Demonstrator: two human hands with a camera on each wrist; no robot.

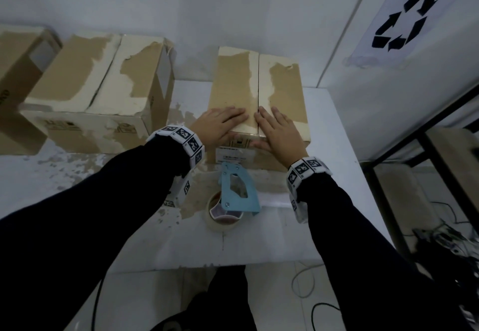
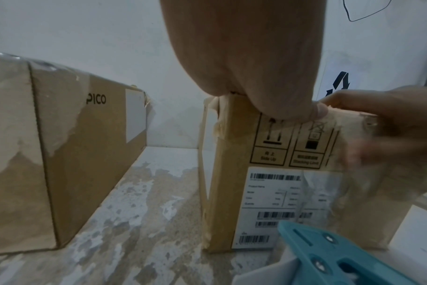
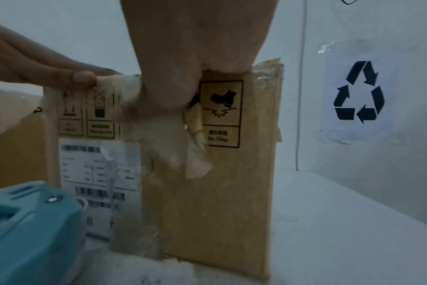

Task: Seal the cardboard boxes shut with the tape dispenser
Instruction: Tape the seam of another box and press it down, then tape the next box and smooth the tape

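Note:
A small cardboard box with torn, peeled top flaps stands on the white table. Both hands lie flat on its near end, one on each flap beside the centre seam. My left hand presses the left flap, my right hand the right flap, its thumb over the front edge. In the wrist views the palms rest on the box's top edge above its labelled front. A teal tape dispenser with a clear tape roll lies on the table just before the box, between my wrists, untouched.
A larger cardboard box with a torn top stands to the left, and another box at the far left. A wall with a recycling sign is on the right. A black metal rack and cables lie right of the table.

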